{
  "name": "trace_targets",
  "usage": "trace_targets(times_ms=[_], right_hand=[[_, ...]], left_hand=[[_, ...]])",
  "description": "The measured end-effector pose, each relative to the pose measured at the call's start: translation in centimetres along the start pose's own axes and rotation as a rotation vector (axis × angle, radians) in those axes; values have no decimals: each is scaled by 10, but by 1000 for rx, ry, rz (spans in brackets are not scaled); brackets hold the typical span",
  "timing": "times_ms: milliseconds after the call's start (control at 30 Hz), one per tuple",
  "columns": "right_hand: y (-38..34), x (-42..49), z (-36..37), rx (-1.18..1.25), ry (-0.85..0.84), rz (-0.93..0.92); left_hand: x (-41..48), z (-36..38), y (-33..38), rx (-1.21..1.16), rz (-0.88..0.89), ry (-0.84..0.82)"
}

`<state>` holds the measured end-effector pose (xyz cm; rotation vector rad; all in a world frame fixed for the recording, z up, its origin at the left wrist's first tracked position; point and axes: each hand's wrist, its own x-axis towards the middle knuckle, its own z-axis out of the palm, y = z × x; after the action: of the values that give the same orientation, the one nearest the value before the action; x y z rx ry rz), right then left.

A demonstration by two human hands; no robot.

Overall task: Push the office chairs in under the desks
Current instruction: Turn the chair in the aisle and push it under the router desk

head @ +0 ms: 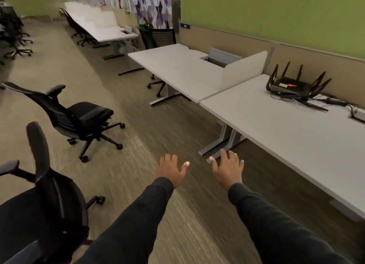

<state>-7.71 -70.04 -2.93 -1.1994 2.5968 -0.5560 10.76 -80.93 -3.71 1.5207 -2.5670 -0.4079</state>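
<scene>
Two black office chairs stand out in the aisle at the left. The farther chair (79,115) faces right, toward the desks; the nearer chair (39,200) is at the bottom left, partly cut off. A white desk (286,129) runs along the right, a second white desk (177,70) beyond it. My left hand (170,170) and my right hand (228,170) are stretched forward over the floor, palms down, fingers apart, holding nothing. Both hands are well clear of the chairs.
A black router with antennas (292,85) and cables lies on the near desk. A low white divider (245,68) separates the two desks. A chair base (158,85) shows under the second desk. More desks and chairs line the far left and back.
</scene>
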Motion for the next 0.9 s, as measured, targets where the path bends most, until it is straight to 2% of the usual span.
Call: trace_targets(times_ms=[200,400,667,800,900], right_hand=[[-97,-13,63,25,-28,-16],[-179,-15,113,4,-128,-79],[-298,12,164,-69,-198,-333],[-360,27,189,-71,-286,-475],[-400,36,204,-63,-325,-617]], left_hand=[[6,-21,-114,24,-35,-79],[10,-51,-205,-15,-112,-54],[22,-101,-298,35,-289,53],[26,-127,-347,99,-385,150],[28,-142,-379,119,-503,184]])
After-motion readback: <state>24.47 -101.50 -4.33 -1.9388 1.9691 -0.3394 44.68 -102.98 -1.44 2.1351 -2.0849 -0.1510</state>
